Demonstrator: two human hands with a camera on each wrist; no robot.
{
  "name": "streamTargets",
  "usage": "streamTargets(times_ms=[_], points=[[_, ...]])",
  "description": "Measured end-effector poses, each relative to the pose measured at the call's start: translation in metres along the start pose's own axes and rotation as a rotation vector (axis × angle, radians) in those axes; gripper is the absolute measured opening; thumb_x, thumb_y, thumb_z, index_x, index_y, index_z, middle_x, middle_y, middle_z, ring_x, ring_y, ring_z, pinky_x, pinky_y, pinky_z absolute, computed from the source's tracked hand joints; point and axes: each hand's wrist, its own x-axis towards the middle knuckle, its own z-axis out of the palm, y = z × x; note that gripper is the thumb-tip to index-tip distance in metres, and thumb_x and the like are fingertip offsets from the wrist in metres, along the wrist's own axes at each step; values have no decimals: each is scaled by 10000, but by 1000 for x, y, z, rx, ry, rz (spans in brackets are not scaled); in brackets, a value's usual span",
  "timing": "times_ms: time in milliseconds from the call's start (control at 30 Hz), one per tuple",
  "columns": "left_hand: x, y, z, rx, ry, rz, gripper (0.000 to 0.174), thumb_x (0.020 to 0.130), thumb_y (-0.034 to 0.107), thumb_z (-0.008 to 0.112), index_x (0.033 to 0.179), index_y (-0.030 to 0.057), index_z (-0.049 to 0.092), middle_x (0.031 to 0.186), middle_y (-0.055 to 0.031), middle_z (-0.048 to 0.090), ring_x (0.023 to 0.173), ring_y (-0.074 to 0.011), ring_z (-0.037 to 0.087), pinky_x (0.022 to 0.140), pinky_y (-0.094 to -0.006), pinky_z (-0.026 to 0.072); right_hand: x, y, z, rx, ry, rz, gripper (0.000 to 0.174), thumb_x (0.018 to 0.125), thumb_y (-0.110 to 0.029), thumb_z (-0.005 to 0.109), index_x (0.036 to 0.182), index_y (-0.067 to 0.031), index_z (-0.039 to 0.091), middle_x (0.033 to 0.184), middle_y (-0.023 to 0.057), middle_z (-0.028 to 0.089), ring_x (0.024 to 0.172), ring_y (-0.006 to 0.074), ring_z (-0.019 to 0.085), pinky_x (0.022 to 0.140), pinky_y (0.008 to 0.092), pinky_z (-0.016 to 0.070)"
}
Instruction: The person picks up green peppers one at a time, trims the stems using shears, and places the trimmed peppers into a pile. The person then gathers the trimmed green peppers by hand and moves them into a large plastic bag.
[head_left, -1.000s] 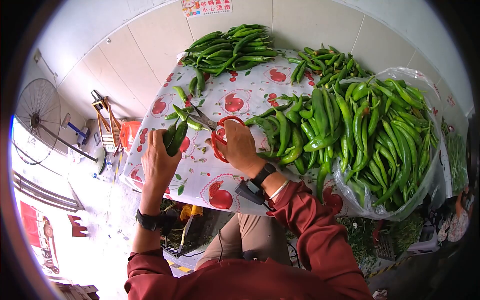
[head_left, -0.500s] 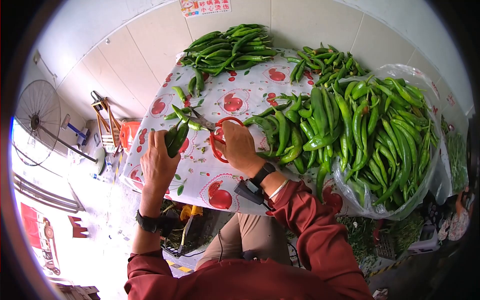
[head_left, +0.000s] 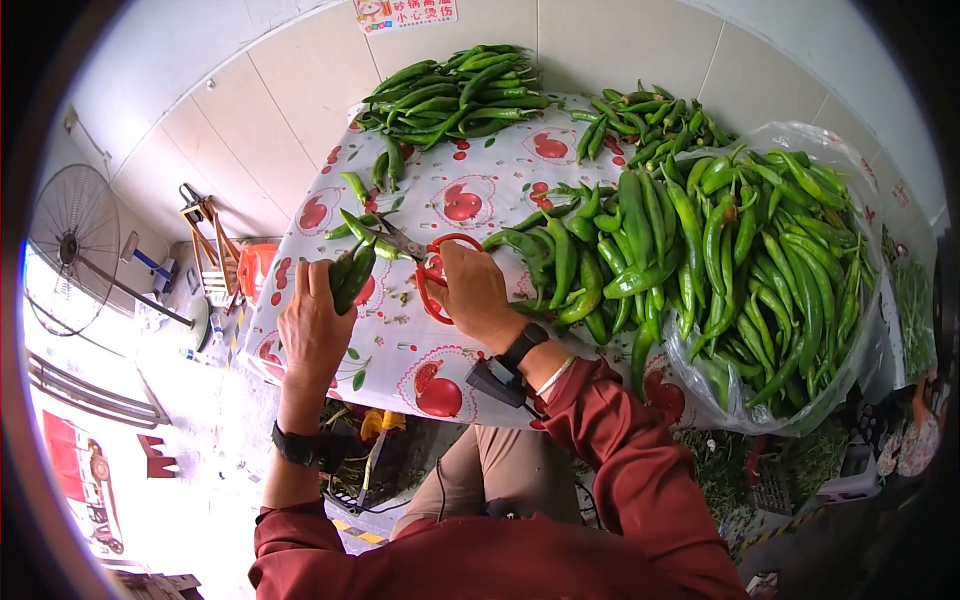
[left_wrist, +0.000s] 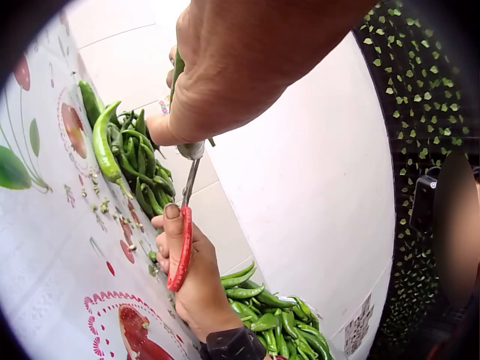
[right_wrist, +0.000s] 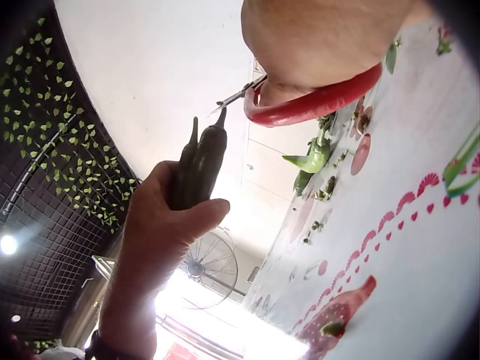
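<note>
Two dark green chili peppers (head_left: pixel 352 275) stand upright in my left hand (head_left: pixel 315 325), which grips them by their lower parts over the left side of the table. Both stems show in the right wrist view, above the peppers (right_wrist: pixel 201 165). My right hand (head_left: pixel 484 295) holds red-handled scissors (head_left: pixel 432 300), its fingers through the loops. The metal blades (head_left: pixel 402 241) point left toward the stem ends, and in the right wrist view their tips overlap the taller stem. Loose peppers (head_left: pixel 345 226) lie on the tablecloth just behind the blades, and cut stem bits (left_wrist: pixel 105 201) are scattered nearby.
A neat pile of peppers (head_left: pixel 450 95) lies at the back left, a smaller pile (head_left: pixel 660 122) at the back right. A big heap (head_left: pixel 740 270) spills from a clear plastic bag (head_left: pixel 845 375) on the right. A standing fan (head_left: pixel 68 246) is left of the table.
The head view has shifted very slightly. Both hands keep nearly the same place, the left still gripping the two peppers, the right still holding the scissors at their stem ends.
</note>
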Motion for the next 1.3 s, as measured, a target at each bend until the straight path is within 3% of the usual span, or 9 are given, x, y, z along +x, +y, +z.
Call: streamTargets(times_ms=[200, 300, 433, 600, 800, 933, 1233, 1300], points=[[1, 0, -2, 8, 0, 12, 454, 676, 65, 681, 1077, 65, 468, 996, -123, 500, 797, -342, 605, 627, -435, 483, -2, -1, -1, -19, -114, 78, 403, 847, -405, 619, 934, -23, 523, 699, 155, 614, 655, 364, 611, 576, 446, 469], [0, -2, -1, 21, 8, 11, 452, 677, 63, 682, 1076, 64, 468, 993, -126, 502, 801, -344, 605, 631, -433, 485, -3, -4, -2, -44, -66, 37, 327, 812, -302, 679, 922, -28, 540, 631, 134, 608, 605, 337, 621, 546, 418, 486], [1, -6, 0, 23, 22, 26, 441, 685, 63, 677, 1074, 59, 470, 984, -130, 510, 799, -344, 606, 631, -432, 487, -3, -4, 1, -46, -117, 80, 316, 827, -312, 663, 896, -28, 543, 608, 135, 604, 590, 341, 621, 539, 419, 487], [8, -14, 11, 2, 16, 3, 410, 693, 55, 663, 1063, 54, 486, 947, -123, 550, 822, -334, 605, 653, -433, 483, -4, 0, 6, 41, 25, 103, 292, 848, -310, 642, 836, -38, 535, 621, 139, 606, 590, 344, 618, 534, 430, 483], [32, -21, 41, -126, -160, 69, 340, 684, 19, 620, 1012, 55, 537, 955, -107, 607, 1019, -290, 542, 842, -391, 425, -2, 4, 6, 155, 30, 188, 295, 864, -309, 638, 803, -41, 531, 656, 141, 619, 609, 340, 615, 523, 413, 456], [47, -31, 70, -188, -170, 210, 377, 669, -3, 611, 1034, 61, 542, 987, -111, 613, 1057, -294, 524, 872, -393, 418, -1, 2, 3, 168, 43, 169, 282, 865, -294, 644, 803, -41, 536, 653, 128, 625, 599, 326, 618, 522, 401, 460], [62, -35, 86, -135, -288, 159, 460, 676, 48, 620, 1131, 62, 554, 1085, -111, 620, 1080, -298, 511, 896, -396, 426, -1, 4, 6, 197, 72, 147, 287, 862, -298, 651, 798, -45, 532, 641, 116, 618, 582, 324, 615, 510, 395, 458], [54, -36, 84, -252, -234, -24, 445, 689, 108, 642, 1119, 46, 549, 1068, -147, 616, 1039, -315, 531, 861, -409, 444, -1, 3, 5, 178, 65, 156, 296, 862, -307, 651, 796, -45, 530, 633, 115, 614, 582, 325, 613, 509, 396, 458]])
